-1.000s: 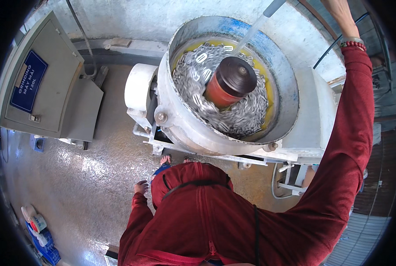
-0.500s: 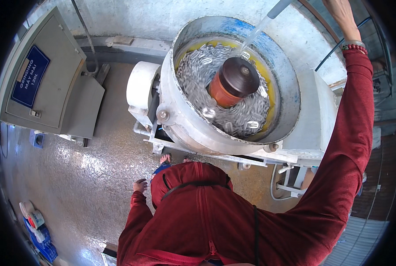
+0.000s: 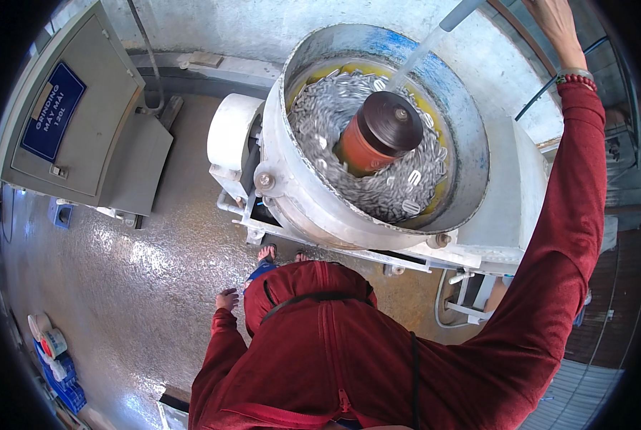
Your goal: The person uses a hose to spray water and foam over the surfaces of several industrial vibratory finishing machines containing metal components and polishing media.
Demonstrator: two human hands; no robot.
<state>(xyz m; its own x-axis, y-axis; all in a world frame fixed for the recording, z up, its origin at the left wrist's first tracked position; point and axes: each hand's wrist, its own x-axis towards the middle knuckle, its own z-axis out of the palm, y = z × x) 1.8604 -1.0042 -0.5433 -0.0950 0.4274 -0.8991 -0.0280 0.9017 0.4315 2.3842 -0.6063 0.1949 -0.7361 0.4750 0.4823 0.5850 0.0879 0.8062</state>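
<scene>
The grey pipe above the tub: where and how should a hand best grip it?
Probably around the pipe, just above its lower end, coming from the right: it looks round and slim, slants over the tub, and the right hand is on that side.

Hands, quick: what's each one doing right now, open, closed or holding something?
Left hand: loosely open, nothing visible in it.
Right hand: raised, cut off by the picture's top edge; can't tell whether it's open or holding anything.

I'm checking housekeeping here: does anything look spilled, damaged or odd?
The floor looks wet, its glossy patches perhaps spilled liquid. Inside the round tub, the blue coating is patchy, perhaps worn. The visible metal pieces all lie within it.
</scene>
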